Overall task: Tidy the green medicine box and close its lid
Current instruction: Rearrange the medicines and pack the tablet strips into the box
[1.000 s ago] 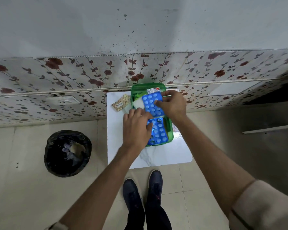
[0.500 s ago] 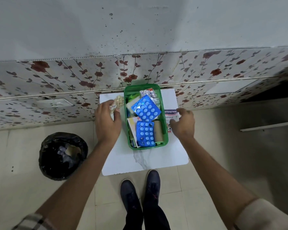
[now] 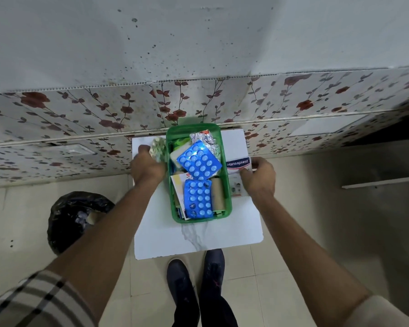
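Standing at the middle of a small white surface (image 3: 198,241) set against a floral-tiled wall, the green medicine box (image 3: 227,204) is open, with no lid on it. Inside lie two blue blister packs: one tilted blister pack (image 3: 199,163) toward the far end, and one upright blister pack (image 3: 198,199) nearer the person. A cardboard roll (image 3: 217,192) lies along the box's right wall, a crumpled foil strip (image 3: 204,138) sits at the far end, and a paper leaflet (image 3: 178,185) leans along the left wall.

The left hand (image 3: 147,165) is just left of the box, its fingers closed around a pale strip of tablets (image 3: 159,147) that is blurred. The right hand (image 3: 259,177) is just right of the box, fingers curled over a flat Hansaplast plaster pack (image 3: 238,164) that lies on the surface beside the box wall; whether it is gripping the pack or merely pressing on it I cannot tell.

On the floor to the left stands a bin lined with a black bag (image 3: 78,218). Two dark shoes (image 3: 198,274) show below the surface's near edge.
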